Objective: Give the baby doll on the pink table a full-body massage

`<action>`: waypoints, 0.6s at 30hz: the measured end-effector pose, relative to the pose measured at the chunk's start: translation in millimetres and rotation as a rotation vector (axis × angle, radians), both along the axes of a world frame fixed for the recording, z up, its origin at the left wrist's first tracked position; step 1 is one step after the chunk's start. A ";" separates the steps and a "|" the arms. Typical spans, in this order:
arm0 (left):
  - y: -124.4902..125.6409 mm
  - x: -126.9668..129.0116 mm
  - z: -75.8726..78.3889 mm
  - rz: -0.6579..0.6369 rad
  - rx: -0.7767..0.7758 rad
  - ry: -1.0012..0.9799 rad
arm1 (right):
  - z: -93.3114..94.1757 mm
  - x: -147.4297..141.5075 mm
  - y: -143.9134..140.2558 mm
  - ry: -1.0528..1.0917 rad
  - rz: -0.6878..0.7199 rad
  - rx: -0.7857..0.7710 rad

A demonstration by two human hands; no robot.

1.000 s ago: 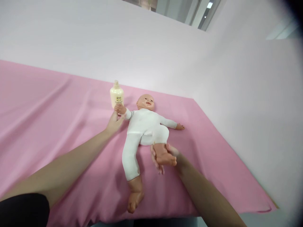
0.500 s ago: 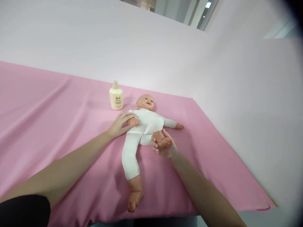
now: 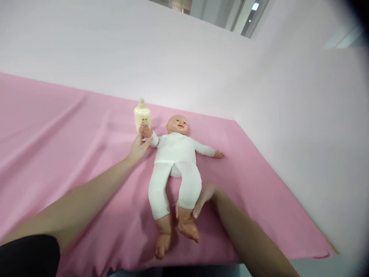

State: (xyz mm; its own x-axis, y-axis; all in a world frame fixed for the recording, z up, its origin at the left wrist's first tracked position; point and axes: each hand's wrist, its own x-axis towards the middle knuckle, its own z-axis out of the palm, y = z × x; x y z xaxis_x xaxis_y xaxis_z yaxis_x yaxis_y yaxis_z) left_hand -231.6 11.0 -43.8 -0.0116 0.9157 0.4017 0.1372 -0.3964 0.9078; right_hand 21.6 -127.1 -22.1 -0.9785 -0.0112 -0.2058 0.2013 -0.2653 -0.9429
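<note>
— Where are the two hands?

— The left hand (image 3: 137,148) reaches far forward on a nearly straight arm, its fingers closed around the wrist of the doll (image 3: 174,161), just below the doll's small hand. That raised doll arm points up and away, toward the lotion bottle (image 3: 142,116), and shows right in front of its label. The right hand (image 3: 201,198) comes in from the lower right with the forearm low over the pink sheet (image 3: 72,146). Its fingers curl around the doll's lower leg just above the ankle, thumb on the near side.

— And how does the doll lie?

— On its back on the sheet, near the middle of the bed. Its long axis runs away from the person: head at the far end, feet toward the near edge. Both legs are stretched out almost side by side, the bare feet pointing toward the person. Its other arm sticks out flat to the right, apart from both hands.

— The bottle?

— Upright on the sheet, behind the doll's raised hand and left of its head. Whether they touch, I cannot tell. A pale wall (image 3: 173,57) stands behind the bed.
</note>
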 end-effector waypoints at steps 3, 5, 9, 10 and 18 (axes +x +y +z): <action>3.7 -1.8 -0.8 0.021 0.003 -0.074 | 3.9 1.3 -0.9 -0.052 -0.043 0.027; 4.8 -2.6 -0.9 0.025 0.006 -0.087 | 4.9 0.6 -0.3 -0.057 -0.035 0.005; 3.2 -2.0 -0.4 0.031 0.013 -0.075 | 4.6 -0.6 2.5 -0.019 0.028 -0.047; 2.2 -1.6 -0.2 0.027 0.017 -0.065 | 3.6 -0.4 2.6 0.005 0.025 -0.058; -12.1 2.7 6.0 -0.061 0.195 0.166 | -17.2 -1.6 -5.4 0.269 -0.271 -0.247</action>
State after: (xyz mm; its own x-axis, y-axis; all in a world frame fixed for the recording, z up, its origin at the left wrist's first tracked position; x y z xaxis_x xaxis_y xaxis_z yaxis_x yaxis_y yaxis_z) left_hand -228.9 -1.1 -37.8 0.1217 0.8176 0.5628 0.2485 -0.5741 0.7802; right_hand 20.0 -132.5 -39.3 -0.9711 0.2363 0.0330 -0.1503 -0.4984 -0.8538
